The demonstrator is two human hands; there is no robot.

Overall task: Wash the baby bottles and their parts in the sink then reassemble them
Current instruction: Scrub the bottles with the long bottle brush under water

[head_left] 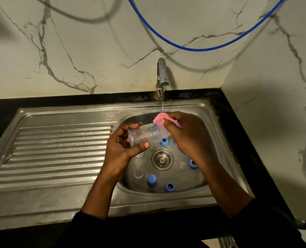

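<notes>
— Where's the bottle in the head view?
— I see the clear bottle (145, 134) held sideways in the air above the sink basin (218, 144). The left hand (123, 146) has its fingers curled round the bottle's left end. The right hand (186, 135) pinches a pink cloth (159, 119) against the other end, under a thin stream from the tap (162, 76).
— Room around it?
— It's open to the left, over the ribbed draining board (59, 154). On the right the basin's rim runs close to the black counter (240, 144), and the marble wall (274, 104) rises just behind that. On the basin floor, blue rings (164, 141) and a blue cap (151, 180) lie scattered round the drain strainer (162, 159), apart from each other.
— Any writing?
— There are faint marks on the bottle's side, too blurred for me to read
</notes>
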